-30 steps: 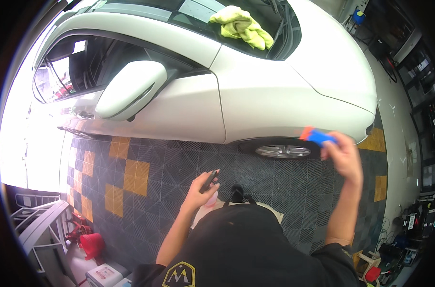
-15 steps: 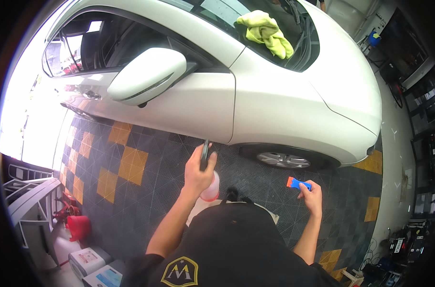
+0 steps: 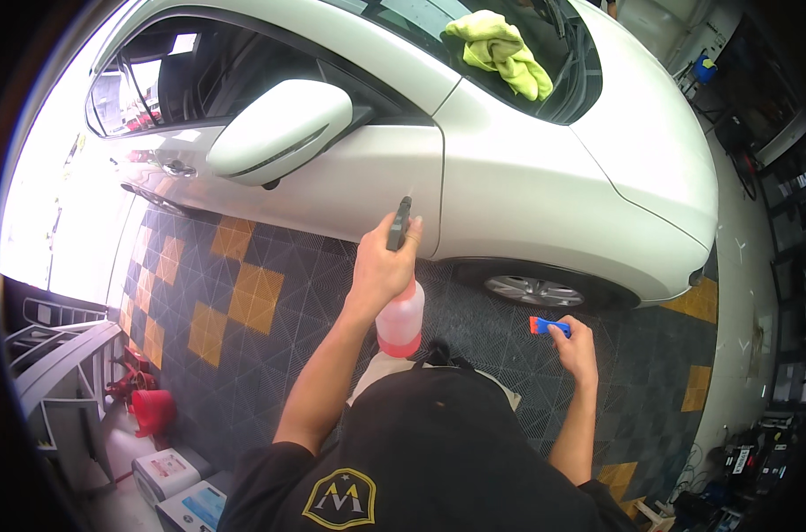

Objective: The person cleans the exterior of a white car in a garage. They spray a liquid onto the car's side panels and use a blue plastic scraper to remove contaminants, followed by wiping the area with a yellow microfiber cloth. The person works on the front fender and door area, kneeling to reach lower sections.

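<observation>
My left hand [image 3: 383,263] is wrapped round the neck of a spray bottle [image 3: 400,319] with a dark trigger head and a little pink liquid at its base. The nozzle points at the lower front door of a white car [image 3: 509,195], close to the door seam, and a faint mist shows at its tip. Between the fingers of my right hand [image 3: 579,353] is a small blue scraper [image 3: 549,327] with an orange blade, held low beside the front wheel [image 3: 536,290] and apart from the car.
A crumpled yellow-green cloth [image 3: 500,55] lies on the windshield. The side mirror [image 3: 281,129] juts out at left. Near the lower left are a grey step ladder [image 3: 66,355], a red container [image 3: 152,410] and white jugs [image 3: 168,474]. Dark and yellow tiles [image 3: 255,297] cover the floor.
My left hand has raised the spray bottle up and slightly right, toward the door panel, so more of the bottle shows. My right hand with the scraper has risen slightly.
</observation>
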A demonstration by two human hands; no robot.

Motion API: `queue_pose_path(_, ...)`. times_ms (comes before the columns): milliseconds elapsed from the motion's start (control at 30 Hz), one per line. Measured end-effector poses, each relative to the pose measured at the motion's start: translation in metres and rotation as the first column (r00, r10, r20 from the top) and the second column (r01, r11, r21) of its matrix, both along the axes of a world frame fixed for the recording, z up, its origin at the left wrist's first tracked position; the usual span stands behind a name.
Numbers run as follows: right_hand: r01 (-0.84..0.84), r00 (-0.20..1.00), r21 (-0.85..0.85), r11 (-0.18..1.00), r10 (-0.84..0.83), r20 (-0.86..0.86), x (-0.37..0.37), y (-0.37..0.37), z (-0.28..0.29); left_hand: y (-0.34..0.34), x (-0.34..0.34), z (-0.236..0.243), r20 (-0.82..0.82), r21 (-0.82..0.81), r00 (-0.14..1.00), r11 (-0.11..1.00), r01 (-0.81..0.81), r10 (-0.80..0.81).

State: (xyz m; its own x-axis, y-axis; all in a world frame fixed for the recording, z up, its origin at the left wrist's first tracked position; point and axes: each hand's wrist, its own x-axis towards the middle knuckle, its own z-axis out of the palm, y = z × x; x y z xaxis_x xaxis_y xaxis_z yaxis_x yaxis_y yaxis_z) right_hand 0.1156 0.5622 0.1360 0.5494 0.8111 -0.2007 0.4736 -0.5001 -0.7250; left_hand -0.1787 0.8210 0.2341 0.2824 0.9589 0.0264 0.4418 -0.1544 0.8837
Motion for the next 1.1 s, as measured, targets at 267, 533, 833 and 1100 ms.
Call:
queue_pose_path(267,-0.059,0.996,-0.065,0.996,0.054,-0.068,-0.011,0.007,-0.016,0.000,-0.026,-0.013,0.136,-0.034,0.987,0.996,-0.083,0.087)
queue_pose_path(533,-0.095,0.995,-0.058,0.994,0.094,-0.024,-0.019,0.028,-0.015,0.003,-0.051,-0.009,0.140,-0.018,0.974,0.984,-0.179,0.179)
queue_pose_path(833,0.015,0.999,0.144,0.989,-0.010,-0.031,-0.061,0.070,-0.001,0.021,-0.093,-0.006,0.164,-0.087,0.974,0.986,-0.145,0.157)
queue_pose_path(1100,0.367,0.918,0.585,0.723,-0.182,-0.352,-0.118,0.223,-0.025,0.053,-0.153,-0.030,0.127,-0.076,0.982,0.986,0.148,-0.138)
